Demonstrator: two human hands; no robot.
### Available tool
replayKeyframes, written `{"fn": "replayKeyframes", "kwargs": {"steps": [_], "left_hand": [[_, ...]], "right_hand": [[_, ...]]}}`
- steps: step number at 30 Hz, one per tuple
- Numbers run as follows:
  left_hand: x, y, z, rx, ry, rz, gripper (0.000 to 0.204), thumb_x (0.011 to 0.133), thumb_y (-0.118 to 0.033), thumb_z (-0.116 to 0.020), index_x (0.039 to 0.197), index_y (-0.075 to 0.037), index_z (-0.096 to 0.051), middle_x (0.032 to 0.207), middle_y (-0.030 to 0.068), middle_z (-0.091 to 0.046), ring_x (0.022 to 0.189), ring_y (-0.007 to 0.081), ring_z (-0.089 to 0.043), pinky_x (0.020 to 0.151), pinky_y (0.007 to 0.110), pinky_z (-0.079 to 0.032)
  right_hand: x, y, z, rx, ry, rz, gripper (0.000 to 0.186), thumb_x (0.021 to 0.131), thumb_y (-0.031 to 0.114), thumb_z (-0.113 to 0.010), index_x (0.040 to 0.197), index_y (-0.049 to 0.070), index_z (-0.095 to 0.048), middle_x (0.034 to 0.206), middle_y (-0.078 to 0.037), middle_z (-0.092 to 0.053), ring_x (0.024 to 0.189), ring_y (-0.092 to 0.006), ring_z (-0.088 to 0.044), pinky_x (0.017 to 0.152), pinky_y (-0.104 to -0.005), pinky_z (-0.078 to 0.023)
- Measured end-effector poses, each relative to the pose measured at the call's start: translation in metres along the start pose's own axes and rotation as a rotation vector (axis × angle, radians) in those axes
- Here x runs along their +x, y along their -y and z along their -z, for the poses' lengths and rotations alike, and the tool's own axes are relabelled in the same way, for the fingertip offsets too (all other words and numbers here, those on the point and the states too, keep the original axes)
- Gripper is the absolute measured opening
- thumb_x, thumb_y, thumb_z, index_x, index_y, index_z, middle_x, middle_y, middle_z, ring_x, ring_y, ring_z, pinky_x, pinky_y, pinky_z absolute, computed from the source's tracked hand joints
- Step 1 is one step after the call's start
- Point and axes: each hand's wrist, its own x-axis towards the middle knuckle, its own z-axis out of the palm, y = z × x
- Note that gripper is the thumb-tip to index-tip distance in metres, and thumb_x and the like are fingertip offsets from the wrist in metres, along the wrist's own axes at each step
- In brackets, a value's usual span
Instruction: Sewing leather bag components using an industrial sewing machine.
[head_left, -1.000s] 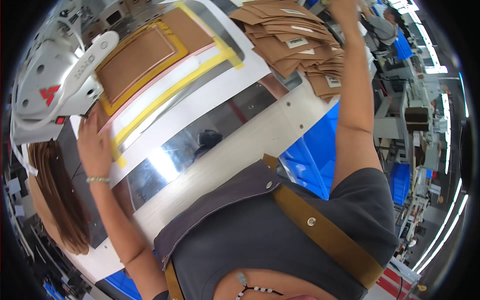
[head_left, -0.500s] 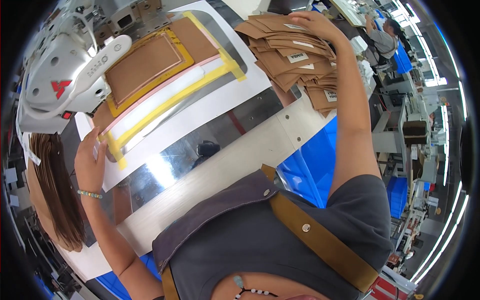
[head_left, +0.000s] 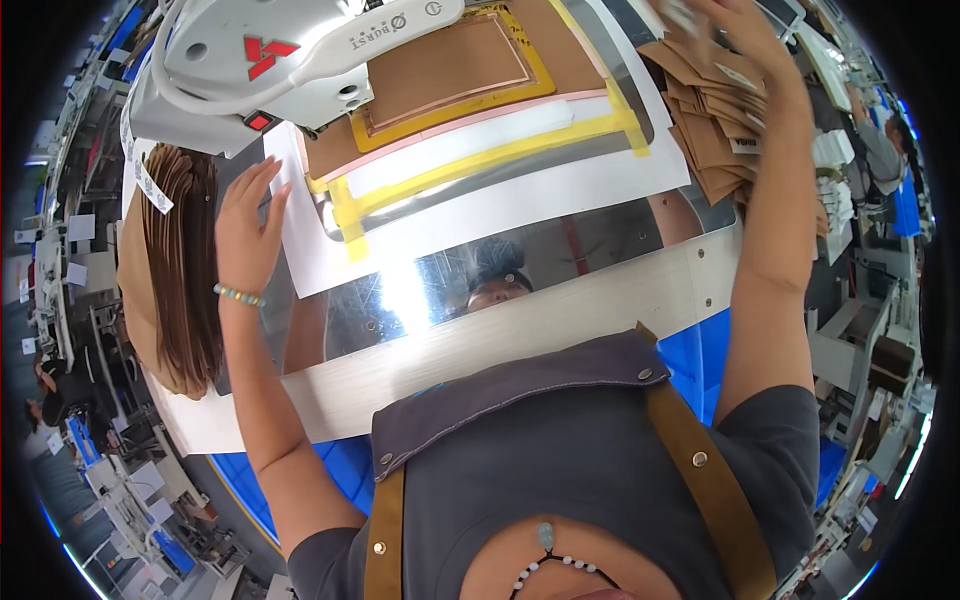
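My left hand [head_left: 250, 222], with a beaded bracelet at the wrist, lies beside the left edge of a white sheet [head_left: 318, 272]. Its fingers are outstretched and hold nothing. At the upper right my right hand [head_left: 745, 38] is over the far end of a pile of flat brown pieces [head_left: 705, 125] with small white labels. Motion smears its fingers, so whether they grip anything is unclear. Between the hands, a brown panel [head_left: 450, 75] lies inside a yellow-edged frame [head_left: 545, 80], on a template edged with yellow tape [head_left: 490, 158].
A white sewing machine head [head_left: 215, 70] overhangs the panel's left side. Brown folded pieces [head_left: 180, 270] stand bunched at the left. A shiny metal plate [head_left: 430, 290] fronts the pale table edge [head_left: 520, 325], with blue bins [head_left: 700, 360] below. Another person [head_left: 880, 150] sits at the far right.
My view has turned, shifting the scene in the picture. My right hand has moved to the far end of the brown pile. My left hand stays by the white sheet's left edge.
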Motion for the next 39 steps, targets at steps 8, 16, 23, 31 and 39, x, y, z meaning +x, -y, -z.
{"fn": "replayKeyframes", "kwargs": {"steps": [8,16,23,31,39], "left_hand": [[0.048,0.001,-0.056,0.024,0.088,-0.132,0.036,0.108,-0.021,-0.054,0.126,0.005,-0.071,0.139,0.0244,-0.063,0.137,0.0466,-0.047,0.118,0.053,-0.036],[0.066,0.023,-0.079,-0.021,0.184,-0.051,0.039,0.110,-0.026,-0.050,0.134,-0.003,-0.071,0.147,0.0219,-0.059,0.135,0.0443,-0.050,0.119,0.048,-0.036],[0.098,0.004,-0.084,-0.188,0.239,-0.220,0.046,0.112,-0.023,-0.046,0.157,-0.015,-0.053,0.166,0.0017,-0.047,0.157,0.0267,-0.035,0.132,0.042,-0.022],[0.112,0.056,-0.105,-0.001,0.277,-0.103,0.046,0.112,-0.031,-0.050,0.154,-0.015,-0.056,0.164,0.0009,-0.050,0.158,0.0256,-0.033,0.132,0.041,-0.023],[0.117,0.013,-0.097,-0.138,0.151,-0.281,0.040,0.110,-0.028,-0.054,0.146,-0.014,-0.066,0.156,0.0023,-0.058,0.155,0.0250,-0.039,0.130,0.041,-0.026]], "right_hand": [[0.064,0.103,-0.224,-0.266,0.159,0.328,0.021,0.094,0.014,-0.065,0.107,0.008,-0.081,0.105,-0.010,-0.074,0.105,-0.0288,-0.069,0.093,-0.0417,-0.055],[0.056,0.097,-0.274,-0.298,0.024,0.513,0.018,0.087,0.007,-0.074,0.102,0.007,-0.084,0.107,-0.009,-0.074,0.116,-0.0272,-0.065,0.096,-0.0411,-0.056],[0.059,0.087,-0.283,-0.243,-0.048,0.575,0.021,0.083,0.004,-0.073,0.101,0.009,-0.083,0.107,-0.006,-0.074,0.114,-0.0261,-0.065,0.096,-0.0401,-0.056],[0.060,0.100,-0.272,-0.250,0.001,0.549,0.019,0.086,0.005,-0.072,0.102,0.009,-0.081,0.111,-0.004,-0.074,0.117,-0.0251,-0.064,0.099,-0.0397,-0.054],[0.058,0.088,-0.278,-0.279,-0.035,0.520,0.016,0.087,0.007,-0.071,0.099,0.010,-0.081,0.106,-0.004,-0.074,0.116,-0.0246,-0.064,0.098,-0.0404,-0.054]]}}
